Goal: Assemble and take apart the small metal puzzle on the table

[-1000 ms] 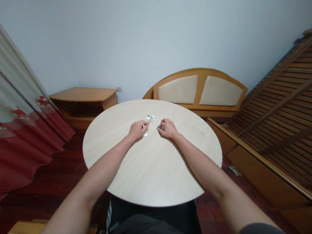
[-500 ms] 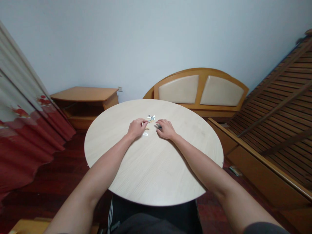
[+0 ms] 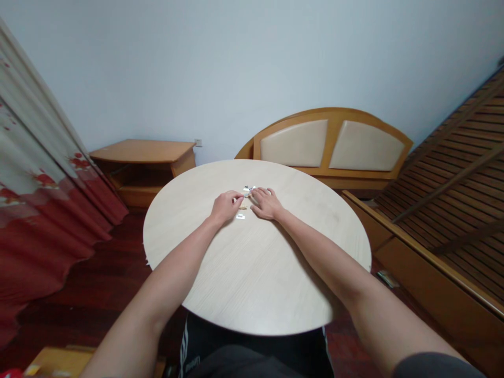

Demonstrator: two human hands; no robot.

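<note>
On the round table [image 3: 252,262], my left hand [image 3: 226,206] is closed, thumb and index finger pinched at the edge of a small group of shiny metal pieces [image 3: 247,191]. What sits in the pinch is too small to name. My right hand [image 3: 266,203] lies palm down with its fingers spread, the fingertips at the right side of those pieces. Between the hands is a small gold-coloured piece [image 3: 243,208]. Nearer to me lies a flat, pale piece with a rectangular outline [image 3: 240,216].
Behind the table stand a wooden cabinet [image 3: 145,152] and a padded headboard [image 3: 295,144]. A slatted wooden frame [image 3: 464,178] leans at the right above a long wooden panel [image 3: 425,273]. Curtains [image 3: 43,194] hang on the left.
My right hand has moved forward and a little left, its fingers spreading out. The dark object seen at its fingers is out of sight. My left hand keeps its pinch; the view has shifted slightly.
</note>
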